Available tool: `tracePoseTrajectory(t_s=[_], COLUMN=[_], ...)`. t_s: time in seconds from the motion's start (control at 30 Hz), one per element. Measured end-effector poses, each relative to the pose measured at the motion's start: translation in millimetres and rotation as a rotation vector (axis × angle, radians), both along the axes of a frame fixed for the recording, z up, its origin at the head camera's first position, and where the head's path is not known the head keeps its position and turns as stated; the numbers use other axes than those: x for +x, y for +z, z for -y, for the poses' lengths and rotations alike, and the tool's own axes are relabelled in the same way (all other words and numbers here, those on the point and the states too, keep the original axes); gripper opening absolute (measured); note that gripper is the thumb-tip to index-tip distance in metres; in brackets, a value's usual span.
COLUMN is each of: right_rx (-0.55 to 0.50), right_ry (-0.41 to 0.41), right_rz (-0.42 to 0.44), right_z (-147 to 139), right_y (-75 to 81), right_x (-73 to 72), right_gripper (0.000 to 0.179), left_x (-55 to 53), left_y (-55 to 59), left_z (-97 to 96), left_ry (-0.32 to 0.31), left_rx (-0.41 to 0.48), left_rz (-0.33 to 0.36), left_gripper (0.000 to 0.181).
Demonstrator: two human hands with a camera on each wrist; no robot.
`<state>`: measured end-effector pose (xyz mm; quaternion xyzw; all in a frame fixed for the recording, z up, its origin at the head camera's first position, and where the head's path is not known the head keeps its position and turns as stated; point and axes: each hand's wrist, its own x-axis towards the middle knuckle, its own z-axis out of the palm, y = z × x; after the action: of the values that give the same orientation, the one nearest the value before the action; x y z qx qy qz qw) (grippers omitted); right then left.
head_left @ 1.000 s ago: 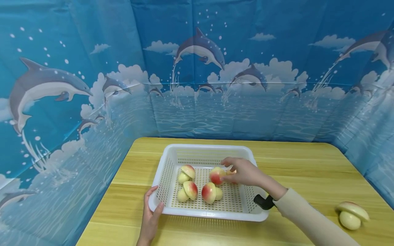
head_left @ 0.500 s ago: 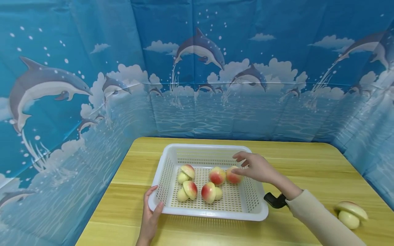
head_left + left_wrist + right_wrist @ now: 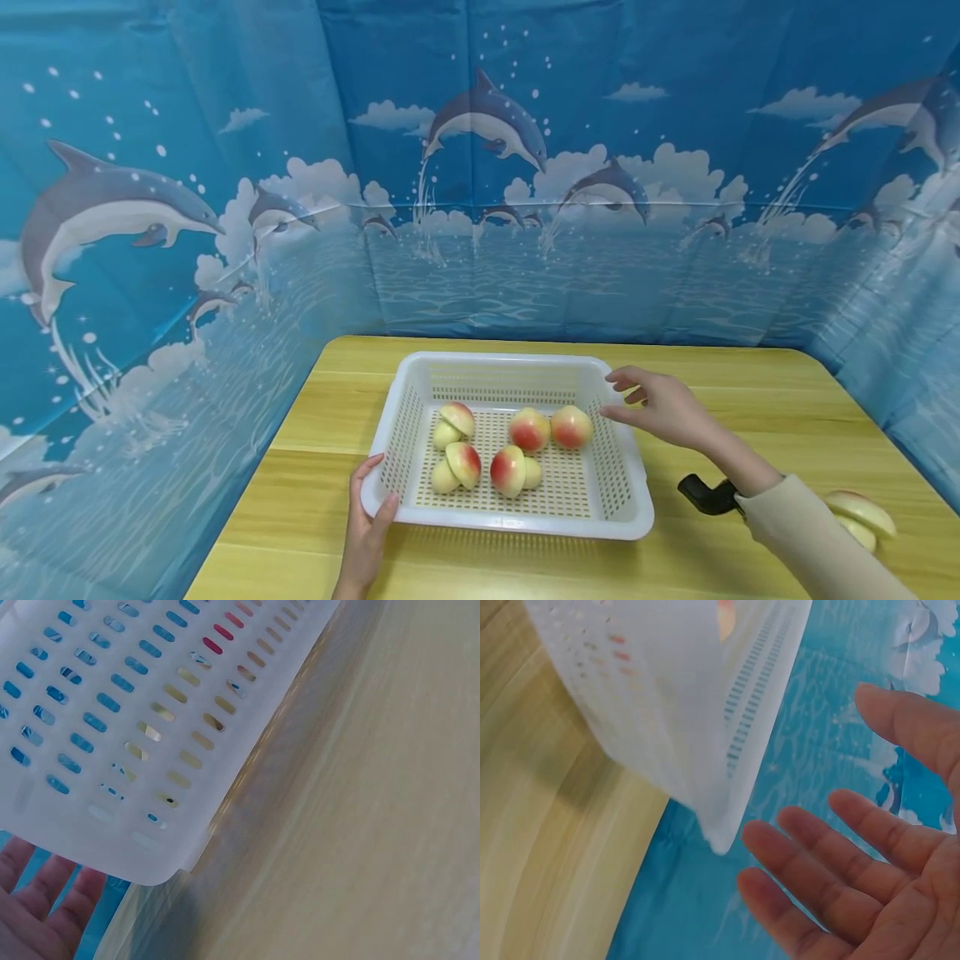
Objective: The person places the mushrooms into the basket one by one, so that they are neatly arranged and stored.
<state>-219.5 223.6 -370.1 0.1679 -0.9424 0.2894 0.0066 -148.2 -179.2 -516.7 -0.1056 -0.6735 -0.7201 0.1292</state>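
A white plastic basket [image 3: 517,524] with slotted walls holds several red-and-yellow toy mushrooms. Two of them, a left one [image 3: 529,429] and a right one [image 3: 572,427], show their round caps side by side; another toy mushroom [image 3: 508,471] lies on its side in front. At the basket's front left corner, my left hand [image 3: 365,529] grips the rim, thumb over the edge. In the left wrist view, its fingers [image 3: 79,904] reach past the corner. My right hand [image 3: 660,408] is beside the right rim, its fingers [image 3: 832,889] spread and holding nothing.
Another toy mushroom [image 3: 862,515] lies on the wooden table [image 3: 750,400] at the right, partly hidden by the right sleeve [image 3: 817,533]. A black curved piece [image 3: 708,495] sticks out at the right wrist. A blue dolphin-print curtain [image 3: 480,275] surrounds the table.
My right hand has moved right, from over the right toy mushroom to the basket's right rim, uncovering that mushroom. My left hand and the basket have stayed in place.
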Motion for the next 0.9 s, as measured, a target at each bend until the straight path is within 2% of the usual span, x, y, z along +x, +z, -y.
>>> tracePoseTrajectory(t_s=[0.37, 0.57, 0.77, 0.9], right_rx=[-0.05, -0.034, -0.023, -0.017], right_ry=[-0.05, -0.119, -0.172, -0.191], right_rz=[0.005, 0.013, 0.024, 0.026], right_z=[-30, -47, -65, -77], right_y=[-6.4, -9.3, -18.7, -25.2], right_x=[5.7, 12.4, 18.7, 23.0], right_gripper=[0.059, 0.064, 0.064, 0.065], left_x=[0.1, 0.4, 0.2, 0.7], left_y=[-0.8, -1.7, 0.1, 1.2], left_z=[0.7, 0.9, 0.0, -0.1], left_ry=[-0.005, -0.006, -0.001, 0.008], left_rx=[0.004, 0.002, -0.004, -0.018], left_rz=[-0.007, -0.013, 0.005, -0.011], left_gripper=[0.05, 0.05, 0.05, 0.049])
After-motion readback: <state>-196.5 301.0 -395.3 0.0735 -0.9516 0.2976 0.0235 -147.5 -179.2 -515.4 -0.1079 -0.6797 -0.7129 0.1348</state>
